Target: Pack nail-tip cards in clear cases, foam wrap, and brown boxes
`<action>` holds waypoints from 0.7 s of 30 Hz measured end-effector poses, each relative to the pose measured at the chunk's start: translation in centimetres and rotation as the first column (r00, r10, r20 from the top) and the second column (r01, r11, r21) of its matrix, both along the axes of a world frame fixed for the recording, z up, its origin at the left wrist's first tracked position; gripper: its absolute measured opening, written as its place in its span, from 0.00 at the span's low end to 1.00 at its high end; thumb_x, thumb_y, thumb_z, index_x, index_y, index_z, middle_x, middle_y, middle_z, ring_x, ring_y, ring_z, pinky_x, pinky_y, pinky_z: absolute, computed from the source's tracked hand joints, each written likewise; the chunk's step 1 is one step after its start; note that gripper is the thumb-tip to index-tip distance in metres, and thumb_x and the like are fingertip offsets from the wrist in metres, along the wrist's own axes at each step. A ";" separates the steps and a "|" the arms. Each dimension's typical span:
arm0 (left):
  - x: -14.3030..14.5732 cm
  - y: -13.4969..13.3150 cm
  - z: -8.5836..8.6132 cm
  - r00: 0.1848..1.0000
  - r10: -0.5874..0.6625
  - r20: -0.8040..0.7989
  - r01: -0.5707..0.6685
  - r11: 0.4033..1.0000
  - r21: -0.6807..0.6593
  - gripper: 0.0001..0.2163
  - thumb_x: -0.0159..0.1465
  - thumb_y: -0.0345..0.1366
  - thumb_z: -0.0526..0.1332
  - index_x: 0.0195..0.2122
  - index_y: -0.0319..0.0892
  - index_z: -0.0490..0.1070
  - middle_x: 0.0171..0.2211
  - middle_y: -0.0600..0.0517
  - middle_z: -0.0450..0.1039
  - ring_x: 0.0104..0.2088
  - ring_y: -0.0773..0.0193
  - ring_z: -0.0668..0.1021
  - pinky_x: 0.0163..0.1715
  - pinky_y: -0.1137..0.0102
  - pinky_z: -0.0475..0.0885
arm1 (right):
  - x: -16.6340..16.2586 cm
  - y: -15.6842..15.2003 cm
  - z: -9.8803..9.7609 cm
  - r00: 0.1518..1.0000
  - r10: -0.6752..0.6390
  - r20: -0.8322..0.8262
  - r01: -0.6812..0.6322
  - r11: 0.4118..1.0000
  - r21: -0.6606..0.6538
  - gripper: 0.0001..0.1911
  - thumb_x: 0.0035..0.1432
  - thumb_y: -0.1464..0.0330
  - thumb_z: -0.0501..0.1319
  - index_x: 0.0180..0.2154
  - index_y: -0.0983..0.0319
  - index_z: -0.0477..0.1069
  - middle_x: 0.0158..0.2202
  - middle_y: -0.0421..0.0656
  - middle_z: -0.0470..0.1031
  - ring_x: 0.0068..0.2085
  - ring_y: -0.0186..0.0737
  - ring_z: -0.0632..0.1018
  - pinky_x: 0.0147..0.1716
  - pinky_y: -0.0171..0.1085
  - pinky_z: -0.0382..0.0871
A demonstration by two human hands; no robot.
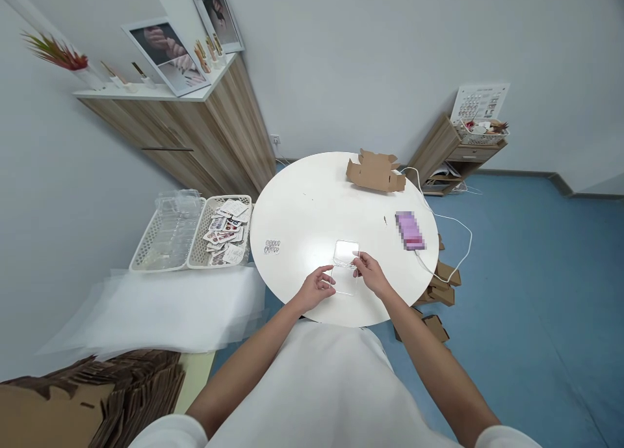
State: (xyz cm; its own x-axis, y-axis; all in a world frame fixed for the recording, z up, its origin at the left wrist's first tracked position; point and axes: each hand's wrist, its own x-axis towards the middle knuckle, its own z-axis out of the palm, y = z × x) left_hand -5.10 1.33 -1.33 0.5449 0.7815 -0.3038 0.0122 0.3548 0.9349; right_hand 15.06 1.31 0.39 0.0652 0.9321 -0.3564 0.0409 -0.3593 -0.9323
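A clear plastic hinged case [346,266] lies open on the round white table [312,207], near its front edge. My left hand [316,287] pinches the case's lower left side with curled fingers. My right hand [370,272] grips its right edge near the hinge, fingers closed on the plastic. A small sheet of press-on nails [272,246] lies on the table to the left, apart from both hands.
A folded cardboard box [375,171] sits at the table's far side. A phone [409,230] on a white cable lies to the right. Two white baskets [192,233] hold clear cases and printed cards at left. Flat cardboard pieces [441,292] lie on the blue floor.
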 end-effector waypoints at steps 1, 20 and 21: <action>0.0 -0.1 -0.1 1.000 0.005 0.003 -0.005 1.000 0.001 0.29 0.49 0.34 0.65 0.51 0.46 0.57 0.34 0.53 0.65 0.27 0.74 0.71 0.33 0.71 0.67 | -0.2 0.0 -0.2 0.999 -0.028 -0.042 0.027 0.999 -0.028 0.23 0.49 0.56 0.55 0.46 0.60 0.63 0.31 0.39 0.68 0.23 0.29 0.69 0.29 0.35 0.64; 0.8 -0.7 -5.0 0.988 0.109 -0.109 -0.118 0.989 -0.088 0.27 0.49 0.31 0.64 0.51 0.45 0.58 0.35 0.52 0.66 0.29 0.72 0.73 0.33 0.71 0.68 | -1.3 -5.8 -4.0 0.987 -0.136 0.082 0.143 0.985 -0.097 0.24 0.45 0.62 0.59 0.47 0.60 0.65 0.41 0.44 0.68 0.33 0.35 0.72 0.35 0.38 0.68; 0.9 -0.7 -5.3 0.986 0.111 -0.121 -0.123 0.988 -0.092 0.28 0.49 0.31 0.64 0.51 0.44 0.58 0.34 0.52 0.66 0.28 0.72 0.73 0.32 0.71 0.68 | -1.4 -5.9 -4.2 0.987 -0.141 0.082 0.149 0.984 -0.098 0.24 0.45 0.63 0.58 0.47 0.60 0.65 0.41 0.44 0.68 0.33 0.35 0.72 0.35 0.38 0.68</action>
State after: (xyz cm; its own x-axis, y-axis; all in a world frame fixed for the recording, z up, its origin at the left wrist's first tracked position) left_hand -4.19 0.59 -6.64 0.4083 0.8006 -0.4385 0.0708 0.4511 0.8897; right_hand 13.63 -4.61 -3.77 0.2272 0.8689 -0.4398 0.0493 -0.4613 -0.8859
